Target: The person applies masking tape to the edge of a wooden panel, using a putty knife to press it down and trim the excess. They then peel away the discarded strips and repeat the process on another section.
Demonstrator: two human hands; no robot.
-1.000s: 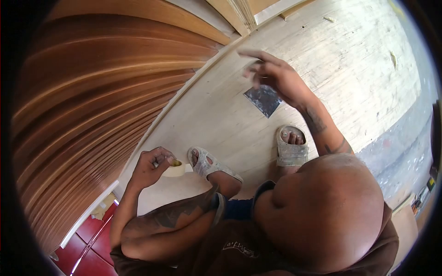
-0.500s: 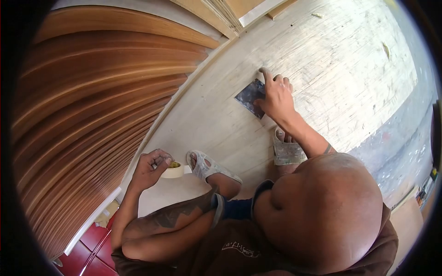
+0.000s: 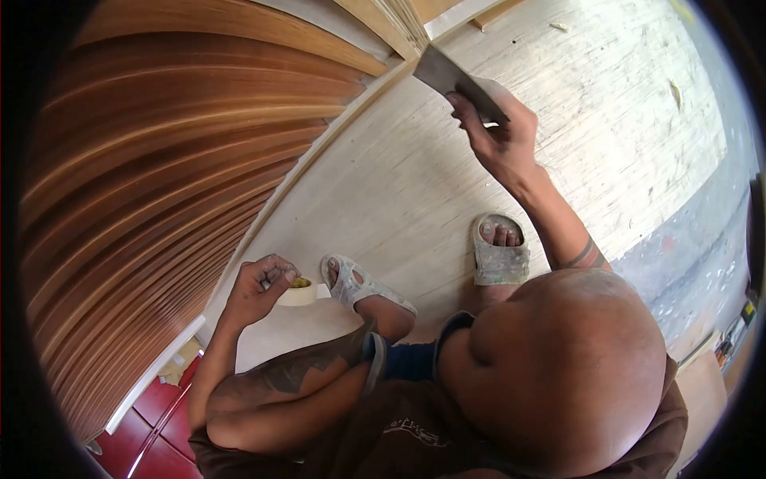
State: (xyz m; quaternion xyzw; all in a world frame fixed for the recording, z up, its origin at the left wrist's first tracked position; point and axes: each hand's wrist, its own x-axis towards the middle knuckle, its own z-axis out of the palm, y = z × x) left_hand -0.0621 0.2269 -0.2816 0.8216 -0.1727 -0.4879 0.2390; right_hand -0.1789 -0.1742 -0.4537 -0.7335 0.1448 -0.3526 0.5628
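My right hand (image 3: 508, 132) grips a flat, dark metal scraper blade (image 3: 459, 80), thumb on the near face and fingers behind. The blade is tilted, and its far corner overlaps the wooden frame's edge in this view. Below it lies a pale, worn wooden board floor (image 3: 383, 176). At the lower left my left hand (image 3: 259, 289) is closed, its thumb and fingertips at the rim of a small cream-coloured round tub (image 3: 297, 295). Something yellowish shows inside the tub.
Curved brown wooden slats (image 3: 183, 160) run along the left. A wooden frame corner (image 3: 415, 32) stands at the top. My feet, in spattered sandals (image 3: 503, 267), are on the board. Grey, paint-marked sheeting (image 3: 686, 247) lies to the right, red tiles (image 3: 152, 423) at lower left.
My right hand has lifted the scraper blade from near the board, moving it up toward the frame and turning it over. My left hand stays with the tub.
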